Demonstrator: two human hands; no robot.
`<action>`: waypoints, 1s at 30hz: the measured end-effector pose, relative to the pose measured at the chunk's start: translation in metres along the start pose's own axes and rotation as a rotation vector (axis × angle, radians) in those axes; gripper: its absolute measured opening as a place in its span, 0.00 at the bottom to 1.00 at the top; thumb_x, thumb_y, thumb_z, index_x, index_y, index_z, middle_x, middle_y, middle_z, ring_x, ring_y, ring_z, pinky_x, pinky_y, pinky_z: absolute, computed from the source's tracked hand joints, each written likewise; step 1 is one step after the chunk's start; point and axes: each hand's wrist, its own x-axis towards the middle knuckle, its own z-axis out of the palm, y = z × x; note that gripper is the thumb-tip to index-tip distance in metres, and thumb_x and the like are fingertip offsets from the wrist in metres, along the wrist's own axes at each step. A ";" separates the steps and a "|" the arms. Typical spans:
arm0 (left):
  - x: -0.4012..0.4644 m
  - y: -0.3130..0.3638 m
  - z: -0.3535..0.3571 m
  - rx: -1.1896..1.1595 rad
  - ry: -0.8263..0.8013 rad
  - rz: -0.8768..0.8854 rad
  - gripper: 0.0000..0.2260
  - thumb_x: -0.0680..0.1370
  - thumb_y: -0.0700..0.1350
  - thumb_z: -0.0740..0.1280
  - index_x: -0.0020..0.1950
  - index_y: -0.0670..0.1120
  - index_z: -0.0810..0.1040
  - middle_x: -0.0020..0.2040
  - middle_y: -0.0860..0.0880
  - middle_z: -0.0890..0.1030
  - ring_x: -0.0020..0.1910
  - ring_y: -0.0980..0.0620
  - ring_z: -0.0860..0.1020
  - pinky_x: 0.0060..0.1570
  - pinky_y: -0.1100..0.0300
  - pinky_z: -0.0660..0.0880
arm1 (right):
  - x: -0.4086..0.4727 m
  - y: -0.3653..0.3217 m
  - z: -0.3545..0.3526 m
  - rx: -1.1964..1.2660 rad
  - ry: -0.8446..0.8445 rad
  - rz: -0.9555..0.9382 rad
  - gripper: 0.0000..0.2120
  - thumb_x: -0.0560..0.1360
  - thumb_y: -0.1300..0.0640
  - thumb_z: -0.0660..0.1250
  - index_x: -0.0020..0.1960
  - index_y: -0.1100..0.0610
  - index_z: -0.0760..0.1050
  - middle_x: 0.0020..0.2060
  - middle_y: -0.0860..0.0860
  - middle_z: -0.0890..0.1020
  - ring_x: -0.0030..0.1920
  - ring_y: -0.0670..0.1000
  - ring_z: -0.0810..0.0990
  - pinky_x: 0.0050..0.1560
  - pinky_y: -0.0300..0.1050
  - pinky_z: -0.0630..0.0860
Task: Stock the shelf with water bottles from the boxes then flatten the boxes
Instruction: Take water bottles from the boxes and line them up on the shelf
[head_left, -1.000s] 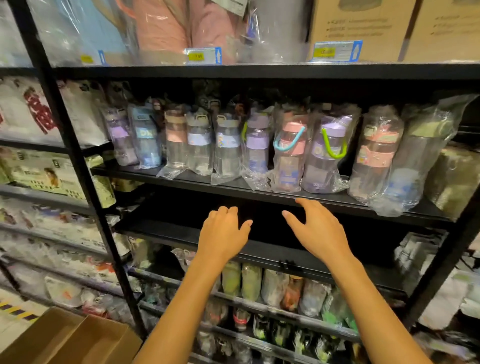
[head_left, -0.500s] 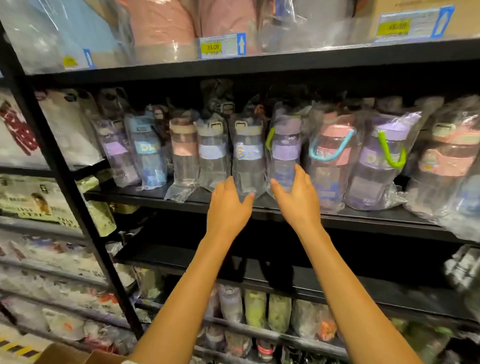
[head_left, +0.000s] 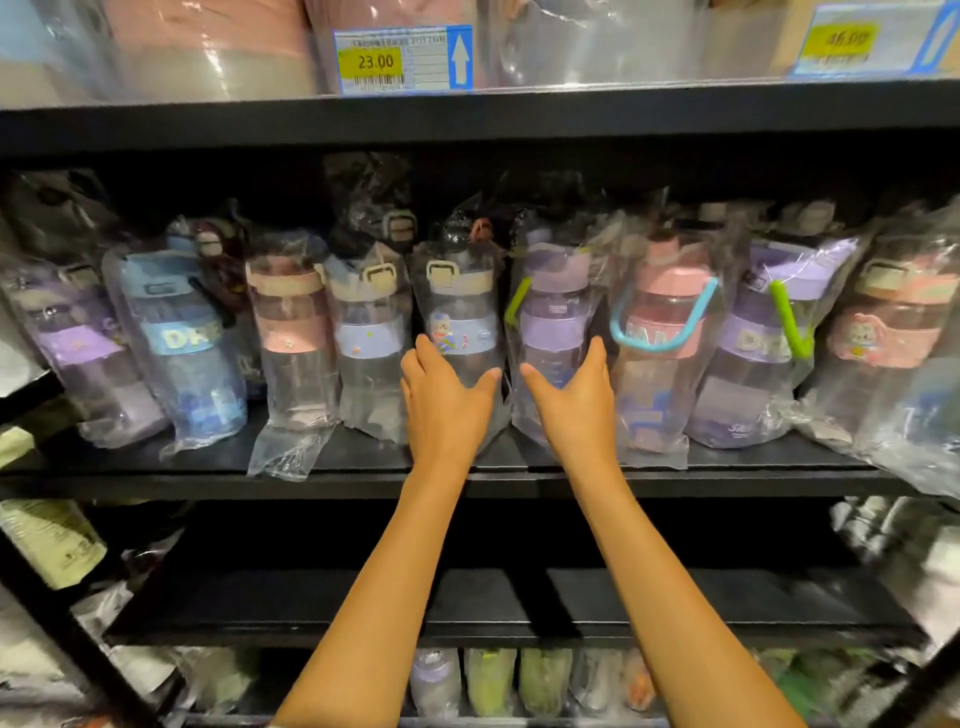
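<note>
Black metal shelving (head_left: 467, 124) fills the view, its boards stacked one above another. A yellow price tag (head_left: 402, 61) reading 23.00 with a blue arrow hangs at the top board's edge; a second tag (head_left: 857, 44) sits to the right. A black upright (head_left: 67, 639) slants at lower left. Light glares off plastic wrapping.

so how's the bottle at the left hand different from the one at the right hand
The bottle at the left hand, a clear bottle, has a cream lid clasp and a cartoon sticker on a pale blue band. The purple bottle at the right hand has a purple lid and band and a green strap. Both stand upright in clear plastic bags on the black shelf.
</note>
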 end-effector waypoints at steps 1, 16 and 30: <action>0.002 -0.002 0.001 -0.015 -0.006 -0.006 0.45 0.78 0.57 0.74 0.84 0.43 0.50 0.82 0.43 0.57 0.81 0.41 0.57 0.75 0.44 0.64 | 0.002 -0.001 0.003 -0.004 0.011 0.013 0.49 0.76 0.43 0.74 0.84 0.58 0.50 0.81 0.57 0.62 0.80 0.58 0.62 0.75 0.55 0.66; 0.012 -0.006 -0.003 -0.097 -0.104 0.033 0.40 0.78 0.54 0.74 0.81 0.43 0.55 0.75 0.41 0.64 0.72 0.36 0.70 0.65 0.44 0.71 | -0.006 -0.011 0.014 -0.171 0.104 0.012 0.40 0.74 0.45 0.76 0.78 0.56 0.61 0.70 0.56 0.74 0.69 0.59 0.75 0.64 0.54 0.75; -0.001 -0.015 -0.020 -0.093 -0.166 0.110 0.41 0.77 0.55 0.73 0.82 0.46 0.54 0.73 0.44 0.66 0.70 0.39 0.72 0.62 0.47 0.71 | -0.026 -0.014 0.000 -0.163 0.097 -0.008 0.38 0.73 0.47 0.76 0.77 0.53 0.63 0.68 0.52 0.75 0.65 0.55 0.76 0.58 0.47 0.73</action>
